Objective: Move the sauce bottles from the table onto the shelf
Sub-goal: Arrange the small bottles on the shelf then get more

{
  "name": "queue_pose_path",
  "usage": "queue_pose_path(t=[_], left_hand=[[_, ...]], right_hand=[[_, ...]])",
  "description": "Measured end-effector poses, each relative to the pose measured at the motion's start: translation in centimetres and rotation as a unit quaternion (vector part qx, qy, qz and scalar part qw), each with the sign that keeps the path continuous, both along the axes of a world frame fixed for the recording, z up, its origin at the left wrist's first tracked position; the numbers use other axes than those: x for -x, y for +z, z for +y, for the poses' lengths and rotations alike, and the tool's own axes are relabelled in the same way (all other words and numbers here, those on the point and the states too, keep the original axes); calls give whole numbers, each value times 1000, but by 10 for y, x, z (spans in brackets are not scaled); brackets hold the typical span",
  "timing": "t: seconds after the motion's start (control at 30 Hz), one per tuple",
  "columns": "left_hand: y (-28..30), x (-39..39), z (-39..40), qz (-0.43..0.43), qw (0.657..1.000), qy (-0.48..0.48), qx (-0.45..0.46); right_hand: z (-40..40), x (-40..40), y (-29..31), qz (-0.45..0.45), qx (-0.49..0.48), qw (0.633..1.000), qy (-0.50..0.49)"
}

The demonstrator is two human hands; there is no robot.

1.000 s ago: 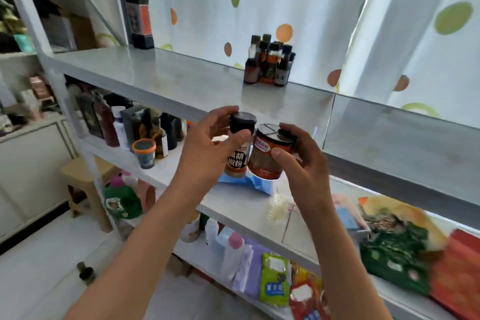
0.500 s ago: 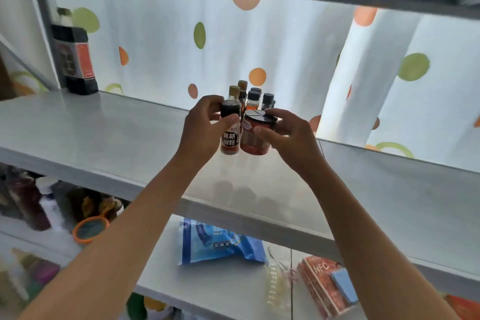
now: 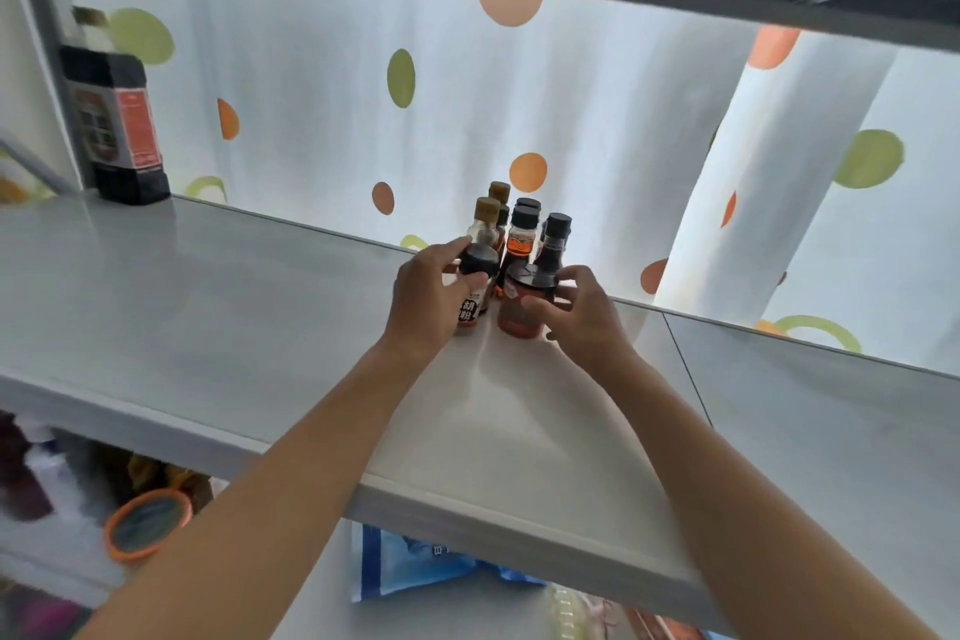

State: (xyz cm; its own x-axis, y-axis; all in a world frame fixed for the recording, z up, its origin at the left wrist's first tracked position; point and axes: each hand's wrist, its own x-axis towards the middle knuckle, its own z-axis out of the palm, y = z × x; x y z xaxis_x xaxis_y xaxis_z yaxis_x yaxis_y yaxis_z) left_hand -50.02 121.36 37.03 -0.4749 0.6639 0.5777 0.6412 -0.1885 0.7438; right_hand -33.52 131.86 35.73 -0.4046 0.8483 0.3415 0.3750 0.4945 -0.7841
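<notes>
Left grip: the left hand (image 3: 426, 299) holds a slim pepper bottle (image 3: 474, 294), fingers behind it and the thumb curled across its front just under the dark cap.
Right grip: the right hand (image 3: 576, 314) curls round a squat red jar (image 3: 522, 309), fingertips on the edge of its dark lid.
Arms: both forearms reach up and forward over the front edge of the shelf (image 3: 234, 307), converging at the two containers.
Placement: the pepper bottle and red jar stand upright on the shelf, side by side, about mid-depth.
Writing: the pepper bottle's white label shows dark Chinese characters, partly hidden by the thumb; the jar's label is too blurred to read.
Behind them: a cluster of small sauce bottles (image 3: 519, 234) with tan and black caps stands just beyond, near the back edge.
Far left: a tall dark bottle (image 3: 117, 114) with a red and black label stands at the shelf's back corner.
Below: a blue packet (image 3: 415, 566) and an orange-rimmed cup (image 3: 148, 525) sit on the lower shelf.
Room: a white curtain (image 3: 571, 94) with orange and green dots hangs behind.
</notes>
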Motion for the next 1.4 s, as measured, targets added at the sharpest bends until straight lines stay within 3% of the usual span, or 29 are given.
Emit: queue_pose_path(t=[0.17, 0.37, 0.73, 1.4], left_hand=[[-4, 1, 7, 43, 998, 36, 2], [-10, 3, 10, 26, 998, 51, -8], [-17, 8, 11, 39, 999, 35, 2], [-20, 11, 12, 40, 996, 24, 81]], right_hand=[[7, 4, -8, -41, -49, 997, -30], [6, 13, -12, 0, -11, 998, -57], [9, 12, -14, -24, -24, 998, -60], [-4, 13, -6, -139, -39, 986, -89]])
